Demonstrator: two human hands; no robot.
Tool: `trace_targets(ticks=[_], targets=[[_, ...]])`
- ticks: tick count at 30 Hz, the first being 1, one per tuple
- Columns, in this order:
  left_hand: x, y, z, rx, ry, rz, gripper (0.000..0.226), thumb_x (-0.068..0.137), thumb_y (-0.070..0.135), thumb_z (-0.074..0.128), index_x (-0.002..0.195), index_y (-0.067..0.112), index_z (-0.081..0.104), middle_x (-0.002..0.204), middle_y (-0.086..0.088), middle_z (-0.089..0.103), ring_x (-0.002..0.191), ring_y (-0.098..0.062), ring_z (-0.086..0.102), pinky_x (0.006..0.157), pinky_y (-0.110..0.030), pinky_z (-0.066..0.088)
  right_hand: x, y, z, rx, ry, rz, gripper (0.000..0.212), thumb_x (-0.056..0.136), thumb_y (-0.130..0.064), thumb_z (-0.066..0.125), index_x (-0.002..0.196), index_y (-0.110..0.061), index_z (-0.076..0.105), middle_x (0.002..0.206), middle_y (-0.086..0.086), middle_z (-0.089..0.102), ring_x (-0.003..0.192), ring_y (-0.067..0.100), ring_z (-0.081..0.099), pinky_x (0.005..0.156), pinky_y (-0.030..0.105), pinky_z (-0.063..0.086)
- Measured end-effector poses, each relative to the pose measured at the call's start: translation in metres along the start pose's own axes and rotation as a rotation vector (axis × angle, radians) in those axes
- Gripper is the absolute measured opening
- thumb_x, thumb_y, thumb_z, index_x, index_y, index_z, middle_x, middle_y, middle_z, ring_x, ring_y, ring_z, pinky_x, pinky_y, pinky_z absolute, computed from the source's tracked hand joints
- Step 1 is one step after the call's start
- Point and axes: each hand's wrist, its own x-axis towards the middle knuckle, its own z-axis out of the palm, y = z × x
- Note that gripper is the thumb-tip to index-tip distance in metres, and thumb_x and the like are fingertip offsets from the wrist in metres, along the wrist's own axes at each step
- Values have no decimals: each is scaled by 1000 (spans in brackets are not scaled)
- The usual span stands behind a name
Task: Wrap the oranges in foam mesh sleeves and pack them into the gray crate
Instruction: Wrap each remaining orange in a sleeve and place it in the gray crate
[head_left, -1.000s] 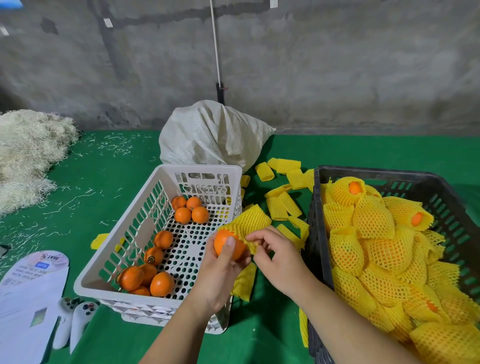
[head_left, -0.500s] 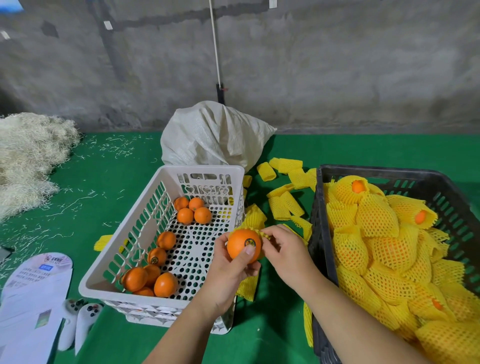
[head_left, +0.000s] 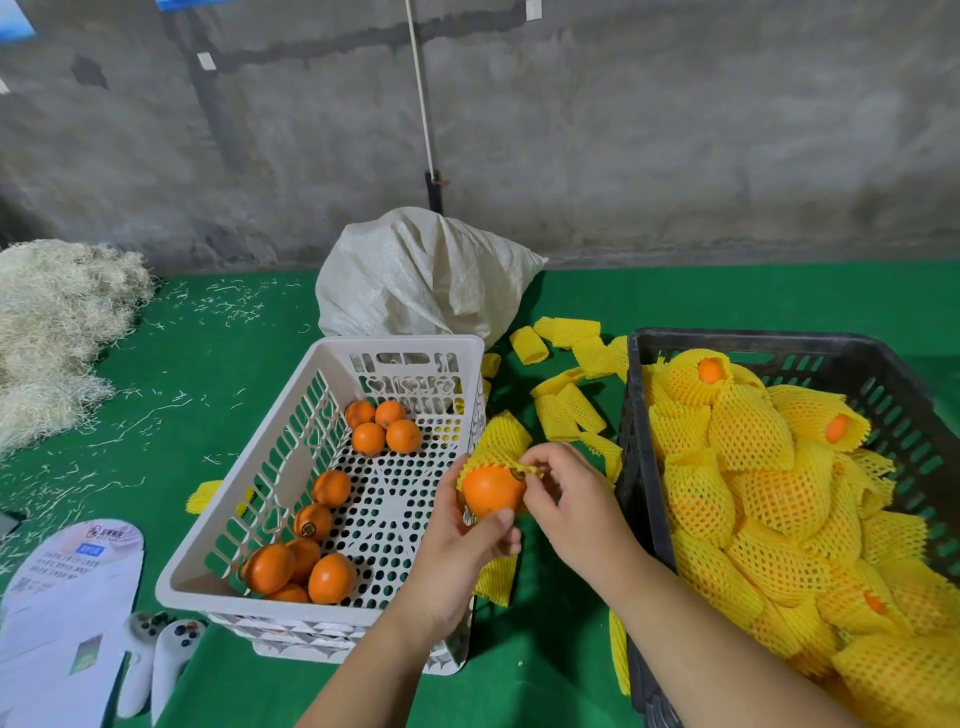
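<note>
At the far left a heap of pale straw-like packing fibre lies on the green felt counter. Near it, at the near left edge, sits a white printed paper card, with two white game controllers just beside it. To the right stands a white perforated plastic basket holding loose bare oranges, some at its far end and some at its near left corner. Behind the basket slumps a white woven sack against the grey concrete wall.

Over the basket's right rim the left hand grips a round orange from below, fingers curled round it and thumb pressed on its near side. A yellow foam mesh sleeve covers the far part of that orange. The right hand pinches the sleeve's open edge between thumb and fingertips at the orange's top right.

Further right, loose flat yellow foam sleeves lie scattered on the counter between basket and crate. At the far right the dark gray slatted plastic crate is piled with sleeved oranges.
</note>
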Motion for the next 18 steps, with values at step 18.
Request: trace_targets(ticks=[18], targets=[[4,1,8,1,191,82,84,71,63,91,143,53,48,140,-1,63,126,-23,67,104,-41,56,-5,-4,2,-24,-155,138,40,101,-30,59,137,-36,45,96,-17,60,81,1,61,63,15,44]])
